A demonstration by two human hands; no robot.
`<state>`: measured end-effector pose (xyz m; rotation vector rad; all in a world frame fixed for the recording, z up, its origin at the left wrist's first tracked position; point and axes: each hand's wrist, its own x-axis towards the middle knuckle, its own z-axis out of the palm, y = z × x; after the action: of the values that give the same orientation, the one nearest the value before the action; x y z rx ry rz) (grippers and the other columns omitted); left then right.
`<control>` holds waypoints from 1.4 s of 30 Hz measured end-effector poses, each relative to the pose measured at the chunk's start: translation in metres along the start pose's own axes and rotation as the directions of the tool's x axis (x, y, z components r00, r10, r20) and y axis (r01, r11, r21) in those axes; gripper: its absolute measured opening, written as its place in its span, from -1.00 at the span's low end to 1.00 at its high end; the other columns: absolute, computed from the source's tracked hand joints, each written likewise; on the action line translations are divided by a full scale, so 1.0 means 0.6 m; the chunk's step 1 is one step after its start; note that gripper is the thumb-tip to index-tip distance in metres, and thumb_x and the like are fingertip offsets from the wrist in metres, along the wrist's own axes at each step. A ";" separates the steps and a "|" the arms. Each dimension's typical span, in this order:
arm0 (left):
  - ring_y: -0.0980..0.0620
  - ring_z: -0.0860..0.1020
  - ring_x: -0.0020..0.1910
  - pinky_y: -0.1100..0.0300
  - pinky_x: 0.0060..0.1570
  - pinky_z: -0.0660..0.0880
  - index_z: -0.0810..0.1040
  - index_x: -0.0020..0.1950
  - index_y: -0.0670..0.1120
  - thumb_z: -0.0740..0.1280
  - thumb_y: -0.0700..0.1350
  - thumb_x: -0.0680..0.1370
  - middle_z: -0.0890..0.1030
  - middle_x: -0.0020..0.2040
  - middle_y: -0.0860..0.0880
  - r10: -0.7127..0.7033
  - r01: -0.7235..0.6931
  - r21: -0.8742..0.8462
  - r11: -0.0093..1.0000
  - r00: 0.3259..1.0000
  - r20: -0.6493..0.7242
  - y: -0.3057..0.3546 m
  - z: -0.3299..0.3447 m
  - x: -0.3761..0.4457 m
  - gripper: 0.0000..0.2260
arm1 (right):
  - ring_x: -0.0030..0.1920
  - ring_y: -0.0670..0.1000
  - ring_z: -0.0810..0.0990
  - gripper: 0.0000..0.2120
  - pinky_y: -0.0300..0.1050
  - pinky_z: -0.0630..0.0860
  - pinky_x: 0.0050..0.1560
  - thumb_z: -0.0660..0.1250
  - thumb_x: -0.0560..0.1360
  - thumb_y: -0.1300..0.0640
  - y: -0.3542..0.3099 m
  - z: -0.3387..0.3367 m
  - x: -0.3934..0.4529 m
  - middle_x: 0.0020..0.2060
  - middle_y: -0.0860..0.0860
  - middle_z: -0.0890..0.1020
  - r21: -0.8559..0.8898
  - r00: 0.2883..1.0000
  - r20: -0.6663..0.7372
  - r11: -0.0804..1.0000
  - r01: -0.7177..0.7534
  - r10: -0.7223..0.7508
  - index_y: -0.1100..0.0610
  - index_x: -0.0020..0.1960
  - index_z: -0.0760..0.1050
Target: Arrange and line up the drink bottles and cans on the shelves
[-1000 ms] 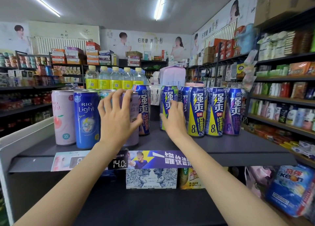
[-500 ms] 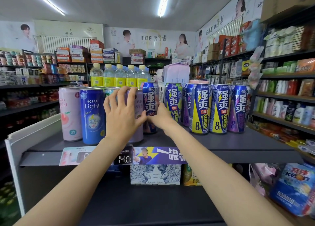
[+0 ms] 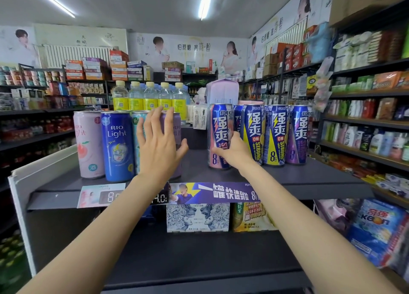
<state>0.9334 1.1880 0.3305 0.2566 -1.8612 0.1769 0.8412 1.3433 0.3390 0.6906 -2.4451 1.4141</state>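
Observation:
On the dark top shelf (image 3: 309,176) stands a left row of RIO Light cans: pink (image 3: 88,143), blue (image 3: 117,145), teal (image 3: 137,125) and purple (image 3: 174,125). My left hand (image 3: 159,149) is spread flat against the front of the teal and purple cans and grips nothing. To the right, my right hand (image 3: 234,149) is closed around the lower part of an upright blue-and-pink RIO Strong can (image 3: 218,129). That can stands beside two yellow-and-blue Strong cans (image 3: 254,134) and a purple one (image 3: 297,136). An open gap separates the two groups.
Clear bottles with yellow labels (image 3: 150,101) and a pale pink carton (image 3: 222,90) stand behind the cans. The shelf below holds a printed box (image 3: 198,217) and a yellow pack (image 3: 250,218). A blue bag (image 3: 376,229) hangs at lower right. Stocked shelving (image 3: 365,121) lines the right side.
My right hand has slid the blue-and-pink Strong can to the right, away from the purple Light can and up to the other Strong cans. My left hand has loosened and spread its fingers.

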 end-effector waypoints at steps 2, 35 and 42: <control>-0.22 0.32 0.34 -0.05 0.34 0.06 0.29 0.35 -0.16 0.14 0.02 0.42 0.37 0.34 -0.24 0.010 -0.011 -0.015 1.000 1.000 -0.029 0.003 -0.009 -0.002 -0.47 | 0.22 0.13 0.50 -0.45 -0.03 0.44 0.16 0.45 0.41 0.10 0.010 -0.002 -0.010 0.25 0.14 0.50 -0.016 1.000 -0.014 1.000 0.015 -0.016 0.25 0.27 0.28; -0.05 0.44 0.27 0.21 0.19 0.33 -0.07 0.52 -0.03 0.49 -0.18 0.37 0.44 0.34 -0.06 -0.005 0.638 -0.531 0.557 0.642 0.766 0.128 0.117 0.000 -0.08 | -0.03 0.15 0.53 -0.54 -0.09 0.33 -0.22 0.44 0.39 -0.12 0.093 -0.083 0.001 -0.08 0.12 0.50 -0.374 0.971 -0.234 0.926 -0.046 -0.046 0.21 -0.09 0.32; -0.10 0.45 0.25 0.08 0.28 0.36 -0.06 0.51 -0.08 0.50 -0.21 0.36 0.44 0.32 -0.11 -0.009 0.653 -0.503 0.567 0.615 0.788 0.127 0.119 0.001 -0.09 | -0.09 0.04 0.49 -0.70 -0.17 0.36 -0.19 0.40 0.45 0.00 0.106 -0.110 -0.012 -0.12 0.07 0.56 -0.189 0.924 -0.374 0.982 0.005 -0.076 0.21 -0.01 0.47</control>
<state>0.8471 1.2436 0.3104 0.1066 -2.4092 -1.2066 0.8128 1.4294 0.3216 0.3794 -2.2027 1.1574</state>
